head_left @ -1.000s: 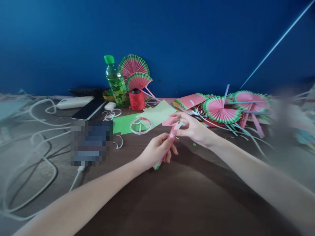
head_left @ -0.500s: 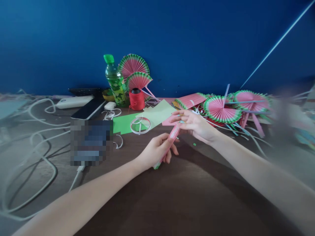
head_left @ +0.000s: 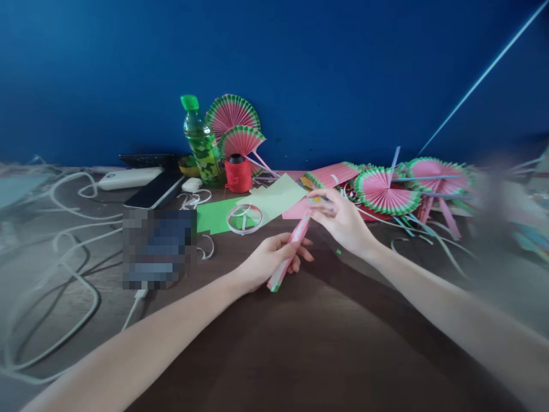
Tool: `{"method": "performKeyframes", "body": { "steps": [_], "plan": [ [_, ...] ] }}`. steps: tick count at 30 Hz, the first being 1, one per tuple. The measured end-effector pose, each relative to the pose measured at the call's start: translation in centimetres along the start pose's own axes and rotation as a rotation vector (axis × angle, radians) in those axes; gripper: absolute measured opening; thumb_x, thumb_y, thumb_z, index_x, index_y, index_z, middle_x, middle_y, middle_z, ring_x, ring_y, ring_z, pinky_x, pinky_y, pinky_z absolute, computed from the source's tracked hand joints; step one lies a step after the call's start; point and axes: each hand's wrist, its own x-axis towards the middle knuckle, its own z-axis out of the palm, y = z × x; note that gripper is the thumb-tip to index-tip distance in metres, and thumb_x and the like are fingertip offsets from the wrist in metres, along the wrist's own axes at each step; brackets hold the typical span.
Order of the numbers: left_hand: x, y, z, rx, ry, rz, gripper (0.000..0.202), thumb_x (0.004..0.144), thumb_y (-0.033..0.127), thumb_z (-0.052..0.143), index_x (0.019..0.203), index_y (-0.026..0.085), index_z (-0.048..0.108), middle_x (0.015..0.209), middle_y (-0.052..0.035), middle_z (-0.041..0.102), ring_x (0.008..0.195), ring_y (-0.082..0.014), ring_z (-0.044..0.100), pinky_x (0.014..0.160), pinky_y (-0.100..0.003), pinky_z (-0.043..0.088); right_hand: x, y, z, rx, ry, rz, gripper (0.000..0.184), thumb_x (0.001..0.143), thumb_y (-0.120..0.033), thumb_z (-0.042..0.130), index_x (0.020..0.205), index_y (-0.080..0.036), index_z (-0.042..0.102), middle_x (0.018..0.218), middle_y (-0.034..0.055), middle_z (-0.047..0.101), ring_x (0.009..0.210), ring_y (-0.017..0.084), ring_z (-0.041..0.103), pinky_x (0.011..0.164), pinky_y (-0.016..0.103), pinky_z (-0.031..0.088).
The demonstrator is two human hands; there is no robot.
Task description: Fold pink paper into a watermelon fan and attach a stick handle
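Note:
My left hand (head_left: 269, 260) is closed round a folded, pleated strip of pink paper with green ends (head_left: 290, 252), held slanting above the dark table. My right hand (head_left: 342, 220) is at the strip's upper end, its fingers bent and pinching something small there that I cannot make out. Both forearms reach in from the bottom of the view.
Finished pink-and-green paper fans (head_left: 386, 191) lie heaped at the right, two more (head_left: 234, 117) lean on the blue wall. A green bottle (head_left: 199, 140), a red thread spool (head_left: 238, 173), green paper sheets (head_left: 257, 206), a tape ring (head_left: 244, 219), phones and white cables (head_left: 64, 229) are to the left.
My right hand has moved up and away from me along the strip to its top end. The strip's lower end has swung slightly; my left hand keeps its grip.

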Motion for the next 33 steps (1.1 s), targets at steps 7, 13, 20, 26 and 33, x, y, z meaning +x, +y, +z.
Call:
{"method": "performKeyframes", "body": {
  "steps": [7,13,20,26,33],
  "plan": [
    [-0.1,0.0,0.4,-0.01,0.14,0.053,0.029,0.082,0.032,0.052,0.1,0.01,0.057,0.084,-0.0098,0.066,0.053,-0.0062,0.051,0.051,-0.019,0.04,-1.2,-2.1,0.4,-0.452,-0.04,-0.493,0.015,0.082,-0.017,0.049,0.085,-0.022,0.063,0.088,0.0057,0.064,0.086,0.021,0.057,0.081,0.04,0.045],
    [-0.4,0.3,0.8,0.112,0.149,0.055,0.03,0.084,0.035,0.048,0.091,0.009,0.061,0.057,-0.0033,0.061,0.046,-0.0069,0.049,0.046,-0.018,0.038,-1.6,-1.5,1.4,-0.423,-0.172,-0.421,0.019,0.083,-0.016,0.047,0.08,-0.021,0.065,0.09,0.006,0.067,0.091,0.021,0.059,0.083,0.039,0.045],
    [-0.4,-0.1,0.6,0.176,0.142,0.042,0.032,0.084,0.037,0.047,0.091,0.009,0.061,0.061,-0.0052,0.063,0.048,-0.0082,0.053,0.045,-0.018,0.04,-1.7,-1.5,1.4,-0.393,-0.226,-0.391,0.017,0.081,-0.014,0.05,0.075,-0.019,0.066,0.086,0.0059,0.067,0.086,0.02,0.061,0.078,0.035,0.048],
    [-0.5,0.0,0.9,0.175,0.162,0.047,0.026,0.084,0.032,0.048,0.086,0.009,0.06,0.061,-0.0055,0.065,0.049,-0.0089,0.056,0.047,-0.018,0.043,-1.6,-1.5,1.4,-0.433,-0.225,-0.447,0.017,0.081,-0.011,0.051,0.074,-0.015,0.066,0.079,0.0076,0.067,0.079,0.019,0.061,0.073,0.033,0.049],
    [-0.4,0.0,1.1,0.177,0.157,0.061,0.022,0.084,0.027,0.048,0.078,0.009,0.06,0.062,-0.0059,0.066,0.05,-0.0098,0.057,0.05,-0.02,0.046,-1.7,-1.6,1.4,-0.445,-0.232,-0.419,0.018,0.081,-0.011,0.051,0.07,-0.015,0.065,0.076,0.0064,0.066,0.075,0.017,0.06,0.07,0.03,0.048]
  ]
}}
